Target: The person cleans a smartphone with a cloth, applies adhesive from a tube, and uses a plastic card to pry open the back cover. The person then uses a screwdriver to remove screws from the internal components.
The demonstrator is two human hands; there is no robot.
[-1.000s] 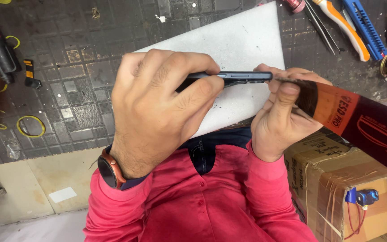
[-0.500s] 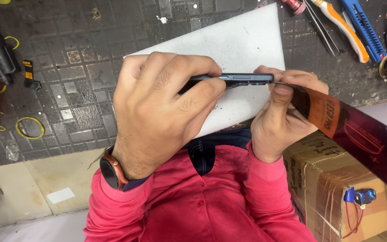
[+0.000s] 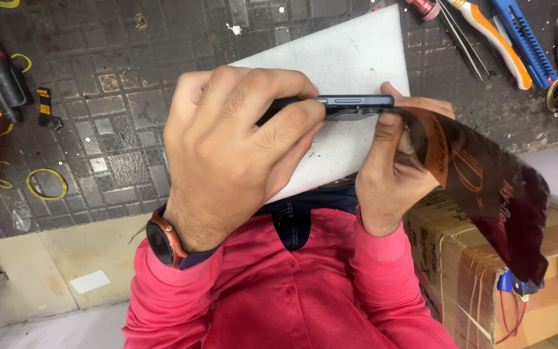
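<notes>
We see a dark smartphone (image 3: 350,103) held edge-up over a white foam pad (image 3: 350,52) on the dark gridded work mat (image 3: 98,129); the left hand (image 3: 234,148) wraps it from above, fingers clamped together on its edge, a watch (image 3: 163,238) on that wrist; the right hand (image 3: 395,168) pinches the phone's end along with a dark red translucent film sheet (image 3: 492,194) curling away to the right; tweezers (image 3: 460,32), an orange-handled tool (image 3: 492,39) and yellow rubber bands (image 3: 46,184) lie around.
</notes>
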